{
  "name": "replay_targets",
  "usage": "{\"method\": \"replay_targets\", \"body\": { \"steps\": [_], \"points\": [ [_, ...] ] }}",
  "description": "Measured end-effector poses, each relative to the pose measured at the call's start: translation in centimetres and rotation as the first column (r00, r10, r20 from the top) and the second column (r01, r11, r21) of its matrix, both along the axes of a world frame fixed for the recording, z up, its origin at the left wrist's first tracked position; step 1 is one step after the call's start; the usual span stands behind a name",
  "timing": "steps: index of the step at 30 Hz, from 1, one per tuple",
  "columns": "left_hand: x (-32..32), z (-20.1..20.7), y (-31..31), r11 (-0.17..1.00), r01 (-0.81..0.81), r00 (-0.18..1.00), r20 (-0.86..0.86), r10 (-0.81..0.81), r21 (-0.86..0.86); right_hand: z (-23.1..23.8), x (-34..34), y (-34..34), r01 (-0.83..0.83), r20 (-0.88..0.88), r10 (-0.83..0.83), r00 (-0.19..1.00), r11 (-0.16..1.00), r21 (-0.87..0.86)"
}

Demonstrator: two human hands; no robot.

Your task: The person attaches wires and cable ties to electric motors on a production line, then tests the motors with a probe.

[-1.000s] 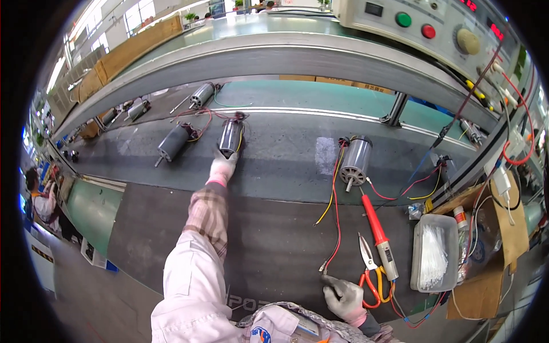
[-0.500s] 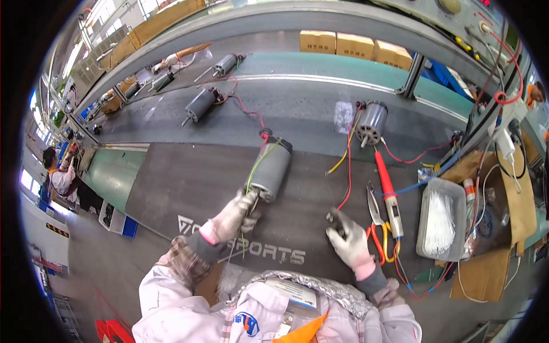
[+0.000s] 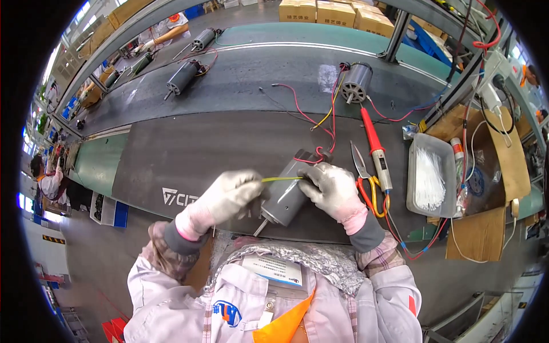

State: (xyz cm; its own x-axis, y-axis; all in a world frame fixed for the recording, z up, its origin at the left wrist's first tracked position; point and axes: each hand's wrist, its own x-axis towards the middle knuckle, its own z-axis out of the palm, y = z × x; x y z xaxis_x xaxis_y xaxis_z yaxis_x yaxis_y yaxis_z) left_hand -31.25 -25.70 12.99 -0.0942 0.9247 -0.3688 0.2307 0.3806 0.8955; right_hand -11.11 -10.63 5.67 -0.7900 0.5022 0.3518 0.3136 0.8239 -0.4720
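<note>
A grey cylindrical electric motor [image 3: 287, 197] lies slanted on the dark mat in front of me, its shaft toward my body. Stretched across its top runs a yellow-green wire [image 3: 282, 179]. My gloved left hand [image 3: 235, 194] is closed on one end of that wire, left of the motor. At the motor's far end, my gloved right hand [image 3: 330, 190] pinches the wire's other end. Red and black leads [image 3: 318, 154] come out of the motor beside the right hand's fingers. Part of the motor is hidden behind that hand.
Right of the motor lie orange-handled scissors [image 3: 366, 177] and a red-and-grey soldering iron [image 3: 376, 151]. A plastic tub of white cable ties [image 3: 430, 177] stands by an open cardboard box [image 3: 496, 188]. Other motors [image 3: 184, 77] rest on the belt, one motor [image 3: 357, 83] at right.
The motor has come nearer and turned so its leads point away to the right. My right hand has moved in to it and taken the wire; my left now pulls the wire sideways.
</note>
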Motion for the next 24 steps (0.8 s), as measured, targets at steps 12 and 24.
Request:
{"method": "replay_targets", "body": {
  "steps": [12,24],
  "points": [
    [0.7,-8.5,6.2,0.975,0.104,0.919,-0.394,-0.018,0.198,1.4,2.5,1.3,0.018,-0.296,-0.455,0.840,0.569,-0.822],
    [5.2,-6.7,6.2,0.983,0.182,0.954,-0.242,-0.175,0.007,0.5,-5.5,1.2,0.013,-0.060,-0.022,0.998,0.990,-0.143]
  ]
}}
